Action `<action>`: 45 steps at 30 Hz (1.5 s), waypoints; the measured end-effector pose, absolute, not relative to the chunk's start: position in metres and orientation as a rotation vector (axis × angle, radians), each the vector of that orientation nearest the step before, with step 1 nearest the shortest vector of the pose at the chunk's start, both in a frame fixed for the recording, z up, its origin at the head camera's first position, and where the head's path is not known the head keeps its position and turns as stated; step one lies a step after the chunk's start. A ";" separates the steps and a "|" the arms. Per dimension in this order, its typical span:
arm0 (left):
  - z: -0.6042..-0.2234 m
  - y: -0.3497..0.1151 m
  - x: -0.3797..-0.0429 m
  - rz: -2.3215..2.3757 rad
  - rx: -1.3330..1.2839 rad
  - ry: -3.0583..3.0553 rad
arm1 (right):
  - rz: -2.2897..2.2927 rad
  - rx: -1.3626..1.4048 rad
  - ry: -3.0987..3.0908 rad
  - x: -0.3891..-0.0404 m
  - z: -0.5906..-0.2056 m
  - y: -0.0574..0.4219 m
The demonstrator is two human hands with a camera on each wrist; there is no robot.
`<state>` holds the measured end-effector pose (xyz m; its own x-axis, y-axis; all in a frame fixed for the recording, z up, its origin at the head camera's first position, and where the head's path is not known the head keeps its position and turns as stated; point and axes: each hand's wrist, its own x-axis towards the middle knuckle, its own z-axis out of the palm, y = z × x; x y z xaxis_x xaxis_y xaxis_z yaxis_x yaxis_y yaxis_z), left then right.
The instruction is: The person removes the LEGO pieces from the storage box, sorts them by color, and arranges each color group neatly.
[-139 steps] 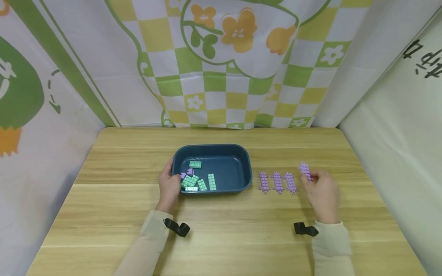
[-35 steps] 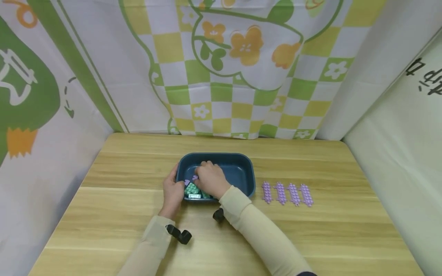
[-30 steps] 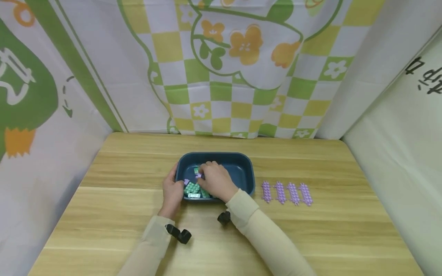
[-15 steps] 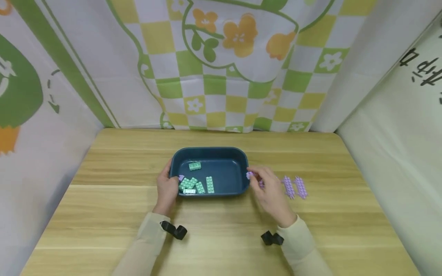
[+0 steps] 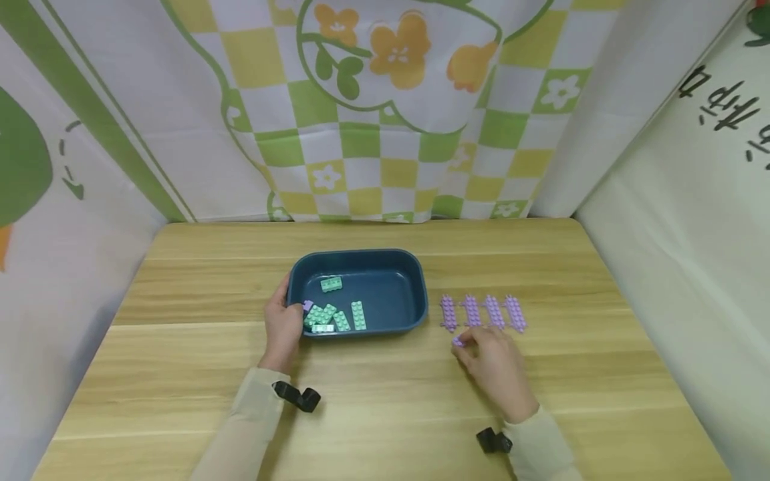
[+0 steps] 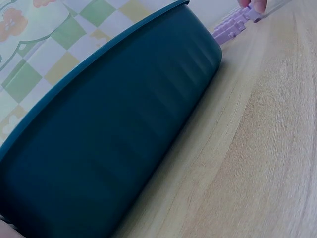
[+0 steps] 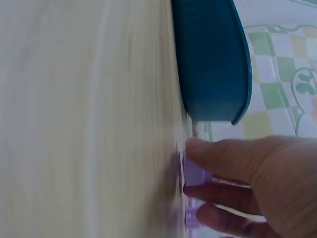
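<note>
My left hand [image 5: 285, 327] grips the left end of a dark blue plastic tray [image 5: 394, 329], thumb over the rim. Inside, towards that end, are several mint-green building bricks [image 5: 357, 315] and a small purple brick [image 5: 307, 306] by the thumb. My right hand [image 5: 496, 364] pinches another small purple brick [image 5: 458, 341] between thumb and fingers, low over the table in front of a row of long studded purple pieces [image 5: 472, 311]. In the right wrist view the held brick [image 7: 195, 173] shows between thumb and fingers, partly covered by them.
The wooden table [image 5: 361, 414] ends at the back against a checked, flowered curtain [image 5: 361, 147]. White cloth walls stand on both sides. The purple row lies just right of the tray, its pieces side by side with narrow gaps.
My right hand laid a long purple piece at the row's right end, reached into the tray, took out a small purple brick and brought it before the row. My left hand kept its grip.
</note>
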<state>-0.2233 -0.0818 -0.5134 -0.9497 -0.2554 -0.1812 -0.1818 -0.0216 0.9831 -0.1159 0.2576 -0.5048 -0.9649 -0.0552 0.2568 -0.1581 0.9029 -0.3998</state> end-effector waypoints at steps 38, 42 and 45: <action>-0.504 -0.091 -0.230 -2.108 0.417 -2.128 | 0.876 0.654 -2.723 -0.203 -0.446 0.107; -0.510 -0.087 -0.225 -2.111 0.404 -2.150 | 0.747 0.660 -2.964 -0.217 -0.454 0.072; -0.513 -0.086 -0.220 -2.085 0.421 -2.187 | 0.673 0.637 -3.076 -0.224 -0.461 0.056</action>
